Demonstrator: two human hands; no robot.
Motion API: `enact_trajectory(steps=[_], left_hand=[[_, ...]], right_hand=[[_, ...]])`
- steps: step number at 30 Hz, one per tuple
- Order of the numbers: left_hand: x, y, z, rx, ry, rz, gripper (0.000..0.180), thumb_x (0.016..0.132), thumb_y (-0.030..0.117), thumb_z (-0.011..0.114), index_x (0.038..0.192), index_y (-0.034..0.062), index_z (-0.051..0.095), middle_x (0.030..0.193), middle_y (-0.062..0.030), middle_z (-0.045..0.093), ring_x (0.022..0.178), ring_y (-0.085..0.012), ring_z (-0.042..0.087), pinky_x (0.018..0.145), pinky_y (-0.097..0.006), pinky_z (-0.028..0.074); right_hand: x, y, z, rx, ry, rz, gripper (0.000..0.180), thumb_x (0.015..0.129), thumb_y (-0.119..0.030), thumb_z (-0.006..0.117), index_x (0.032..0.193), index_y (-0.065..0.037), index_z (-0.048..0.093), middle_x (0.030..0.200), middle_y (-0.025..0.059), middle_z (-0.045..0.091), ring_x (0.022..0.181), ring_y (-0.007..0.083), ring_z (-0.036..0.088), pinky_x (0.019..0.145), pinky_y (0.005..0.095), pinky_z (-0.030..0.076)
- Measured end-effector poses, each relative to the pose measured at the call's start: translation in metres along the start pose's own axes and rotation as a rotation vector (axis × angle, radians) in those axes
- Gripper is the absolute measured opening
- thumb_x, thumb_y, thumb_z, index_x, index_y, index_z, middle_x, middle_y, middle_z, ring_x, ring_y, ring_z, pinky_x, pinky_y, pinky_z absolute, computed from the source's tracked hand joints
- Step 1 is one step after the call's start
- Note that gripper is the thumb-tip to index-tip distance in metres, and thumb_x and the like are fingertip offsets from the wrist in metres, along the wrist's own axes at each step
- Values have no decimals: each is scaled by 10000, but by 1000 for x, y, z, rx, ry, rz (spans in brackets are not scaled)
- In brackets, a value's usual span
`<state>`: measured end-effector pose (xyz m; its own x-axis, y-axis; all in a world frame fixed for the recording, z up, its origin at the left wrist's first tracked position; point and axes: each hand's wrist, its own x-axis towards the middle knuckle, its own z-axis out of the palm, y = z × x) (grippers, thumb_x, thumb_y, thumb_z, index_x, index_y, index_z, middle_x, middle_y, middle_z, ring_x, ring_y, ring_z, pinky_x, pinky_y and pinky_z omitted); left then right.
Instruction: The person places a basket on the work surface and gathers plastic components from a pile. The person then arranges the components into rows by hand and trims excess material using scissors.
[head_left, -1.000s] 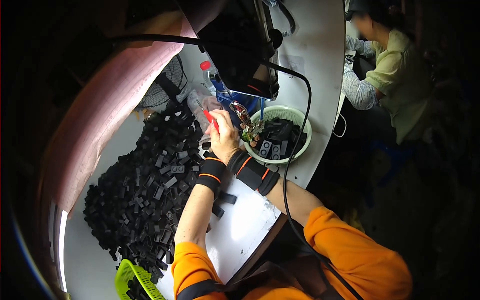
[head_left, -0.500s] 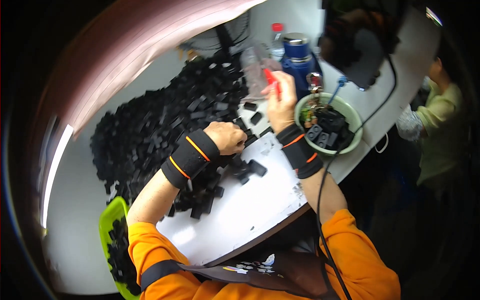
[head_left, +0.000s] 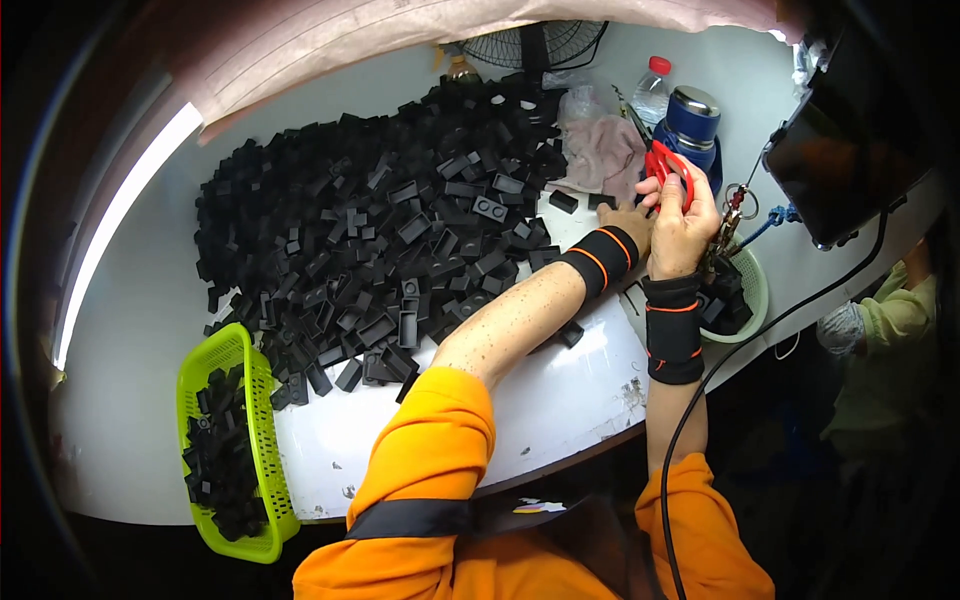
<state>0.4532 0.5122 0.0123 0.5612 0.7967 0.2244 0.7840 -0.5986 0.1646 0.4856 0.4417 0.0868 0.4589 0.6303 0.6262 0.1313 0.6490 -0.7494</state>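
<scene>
My right hand [head_left: 684, 230] is closed around red-handled scissors [head_left: 660, 165], whose dark narrow end points up and away. Just left of it and partly behind it, my left hand [head_left: 630, 222] reaches across the table. Its fingers are largely hidden; one fingertip is beside a small black block [head_left: 602, 201], and whether it touches the block is unclear. Another black block [head_left: 563, 202] lies close by on the white surface. A wide heap of black plastic blocks [head_left: 400, 230], some hollow, some studded, spreads to the left of both hands.
A lime-green basket [head_left: 262, 430] of black blocks stands at the near left. Right of my hands are a pale green bowl [head_left: 755, 290], a blue flask [head_left: 690, 125], a bottle [head_left: 653, 90] and a dangling black cable [head_left: 770, 315]. A pinkish cloth [head_left: 605, 155] lies behind. Another person's sleeve [head_left: 895, 315] shows at right.
My left hand has moved right, from the heap's edge to beside my right hand. The scissors stay in my right hand. The view has shifted, showing more of the green basket.
</scene>
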Motion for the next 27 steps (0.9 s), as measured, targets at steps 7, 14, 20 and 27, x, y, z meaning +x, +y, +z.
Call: enact_trajectory(steps=[7, 14, 20, 27], left_hand=[[-4, -40, -41, -188, 20, 97, 408, 802, 312, 695, 1152, 115, 629, 1078, -151, 700, 962, -335, 682, 821, -451, 541], [-11, -93, -70, -380, -316, 146, 430, 797, 430, 748, 996, 50, 748, 769, -129, 707, 772, -249, 688, 714, -362, 530], [11, -97, -73, -688, -284, -96, 436, 774, 497, 749, 996, 122, 773, 941, -169, 710, 971, -262, 656, 875, -378, 495], [4, -108, -46, -143, -276, 407, 510, 781, 395, 736, 1236, 177, 664, 1050, -184, 630, 988, -325, 609, 895, -403, 484]], right_hand=[[0, 8, 0, 35, -5, -20, 218, 977, 4, 473, 1160, 57, 578, 954, 101, 645, 673, 99, 595, 598, 207, 470], [-1, 8, 6, 1, -27, 4, 209, 964, 32, 467, 1136, 73, 579, 1071, 104, 611, 690, 111, 634, 578, 212, 493], [-4, 8, 7, -21, -27, -7, 215, 943, 61, 475, 1129, 77, 579, 1119, 112, 587, 694, 118, 635, 580, 216, 500], [-5, 9, 8, -60, -62, -76, 203, 953, 36, 477, 1121, 61, 589, 1000, 106, 627, 665, 95, 595, 596, 215, 479]])
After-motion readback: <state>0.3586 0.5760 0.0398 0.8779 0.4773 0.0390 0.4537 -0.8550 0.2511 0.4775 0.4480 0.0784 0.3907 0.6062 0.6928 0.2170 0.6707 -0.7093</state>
